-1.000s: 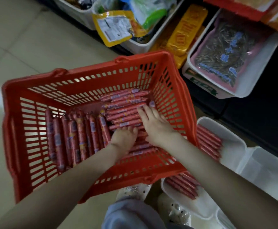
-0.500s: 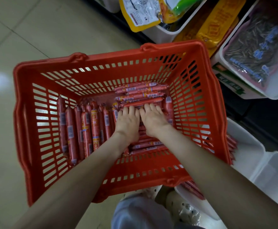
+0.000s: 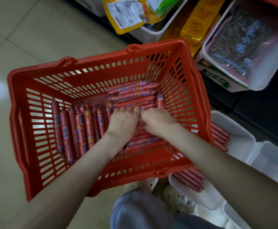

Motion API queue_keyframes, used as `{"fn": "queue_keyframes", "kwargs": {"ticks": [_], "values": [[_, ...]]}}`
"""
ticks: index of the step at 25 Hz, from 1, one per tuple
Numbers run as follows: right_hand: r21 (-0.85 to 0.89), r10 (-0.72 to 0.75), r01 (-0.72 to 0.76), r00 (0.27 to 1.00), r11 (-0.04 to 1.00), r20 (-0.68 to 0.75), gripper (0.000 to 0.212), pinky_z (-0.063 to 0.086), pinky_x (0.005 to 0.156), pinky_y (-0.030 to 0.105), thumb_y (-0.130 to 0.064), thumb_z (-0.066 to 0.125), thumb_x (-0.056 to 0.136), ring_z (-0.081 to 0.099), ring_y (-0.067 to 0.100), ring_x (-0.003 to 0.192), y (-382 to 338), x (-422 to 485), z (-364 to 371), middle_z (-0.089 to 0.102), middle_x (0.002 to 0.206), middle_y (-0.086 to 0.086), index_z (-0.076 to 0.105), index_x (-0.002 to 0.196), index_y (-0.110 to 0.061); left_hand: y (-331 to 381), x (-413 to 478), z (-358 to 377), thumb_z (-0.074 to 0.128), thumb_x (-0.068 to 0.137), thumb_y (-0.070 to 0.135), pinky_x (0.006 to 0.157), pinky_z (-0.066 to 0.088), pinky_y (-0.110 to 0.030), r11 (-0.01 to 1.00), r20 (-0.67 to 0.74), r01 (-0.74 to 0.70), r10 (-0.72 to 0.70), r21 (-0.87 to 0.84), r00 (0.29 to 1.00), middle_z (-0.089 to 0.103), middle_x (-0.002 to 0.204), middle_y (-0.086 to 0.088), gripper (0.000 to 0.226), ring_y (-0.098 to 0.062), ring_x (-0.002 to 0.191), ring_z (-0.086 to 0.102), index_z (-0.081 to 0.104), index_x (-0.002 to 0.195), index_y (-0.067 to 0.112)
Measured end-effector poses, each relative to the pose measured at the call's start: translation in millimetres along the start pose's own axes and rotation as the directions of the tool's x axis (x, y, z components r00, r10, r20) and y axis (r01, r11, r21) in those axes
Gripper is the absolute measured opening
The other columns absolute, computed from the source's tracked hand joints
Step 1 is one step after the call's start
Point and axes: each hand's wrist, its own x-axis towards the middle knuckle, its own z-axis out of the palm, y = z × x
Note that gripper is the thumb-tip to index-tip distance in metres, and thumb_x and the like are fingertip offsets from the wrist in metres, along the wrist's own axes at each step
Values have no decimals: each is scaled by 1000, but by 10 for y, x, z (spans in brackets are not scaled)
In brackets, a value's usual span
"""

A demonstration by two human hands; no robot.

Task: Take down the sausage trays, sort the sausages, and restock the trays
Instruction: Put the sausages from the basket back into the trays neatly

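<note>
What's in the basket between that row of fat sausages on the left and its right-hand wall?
Head view: a crosswise pile of thinner sausages, with the left hand and right hand on it.
</note>
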Motion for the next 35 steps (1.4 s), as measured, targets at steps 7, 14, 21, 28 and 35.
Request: {"fn": "queue_keyframes", "kwargs": {"ticks": [7, 14, 21, 28, 35], "values": [[-74, 87, -161, 801, 984, -592, 34, 47, 54, 29, -9, 76, 53, 63, 29, 62, 563, -1413, -583, 62, 70, 8, 59, 83, -8, 755, -348, -1104, 55, 72, 16, 58, 43, -33, 979, -662, -205, 149, -7, 735, 58, 65, -6, 9, -28, 61, 59, 59, 80, 15], [123, 452, -452, 754, 883, -476, 45, 47, 52, 27, -1, 81, 36, 59, 27, 54, 1179, -2410, 887, 60, 64, 7, 61, 76, -9, 2216, -615, -317, 42, 80, 13, 73, 37, -35, 859, -624, -510, 425, 49, 656, 58, 78, -4, 23, -23, 72, 54, 62, 91, 13], [275, 477, -397, 802, 876, -360, 21, 51, 61, 31, -11, 46, 70, 62, 26, 65, 1256, -1938, 2010, 61, 73, 6, 62, 84, -10, 2433, -258, 637, 39, 77, 16, 75, 41, -35, 836, -33, -542, 546, 88, 837, 61, 74, -2, 27, -22, 72, 60, 66, 80, 17], [264, 438, -413, 898, 872, -45, 99, 39, 102, 54, -44, 80, 61, 51, 31, 126, 1311, -1736, 2494, 54, 136, 9, 33, 142, -12, 2231, -95, 1063, 31, 101, 41, 111, -12, -40, 793, 202, -494, 450, 356, 870, 6, 158, -15, 69, -29, 146, 8, 3, 150, 0], [449, 408, -352, 913, 821, -31, 94, -1, 118, 48, -40, 52, 89, -13, 22, 145, 1428, -1883, 1889, -16, 158, 1, -23, 145, -29, 2196, -509, 326, 60, 81, 29, 73, 55, -31, 788, -235, -603, 567, -124, 790, 68, 102, -6, 38, -22, 80, 68, 67, 113, 11]]}}
